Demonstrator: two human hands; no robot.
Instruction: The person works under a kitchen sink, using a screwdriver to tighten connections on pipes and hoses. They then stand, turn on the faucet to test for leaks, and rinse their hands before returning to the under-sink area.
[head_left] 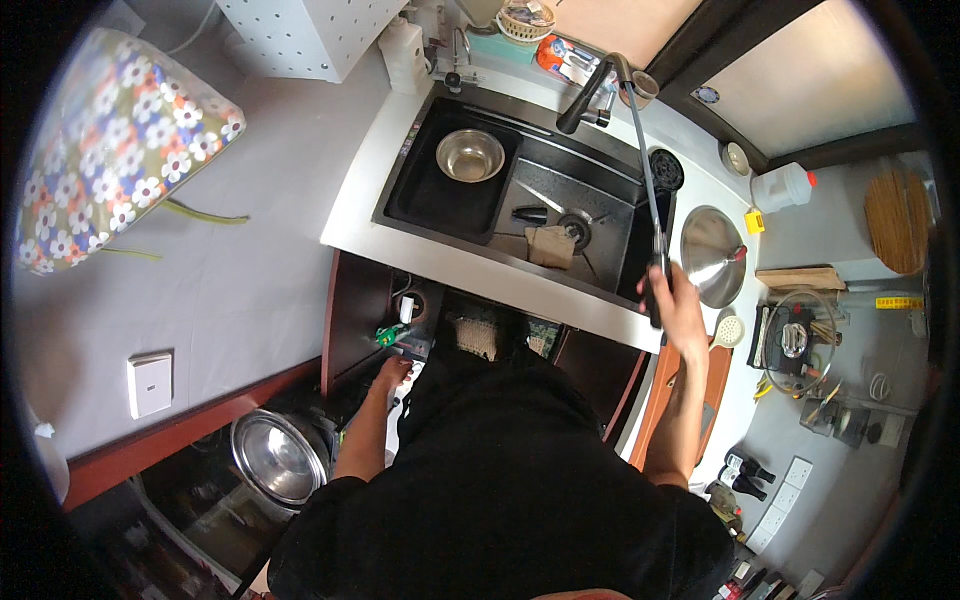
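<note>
Gray wall (pixel 280 150) flanks a white counter (pixel 352 205); below it, a left hand (pixel 394 373) hangs by an open cabinet (pixel 354 325), its spread and hold unclear; at a black sink's (pixel 600 185) right end, the right hand (pixel 680 310), curled closed, grips a long metal utensil (pixel 648 180).

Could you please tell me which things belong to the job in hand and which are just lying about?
In use: long black-handled tool, in the right hand.

Lying about: metal bowl, beige cloth, white perforated spoon, domed metal lid.
</note>
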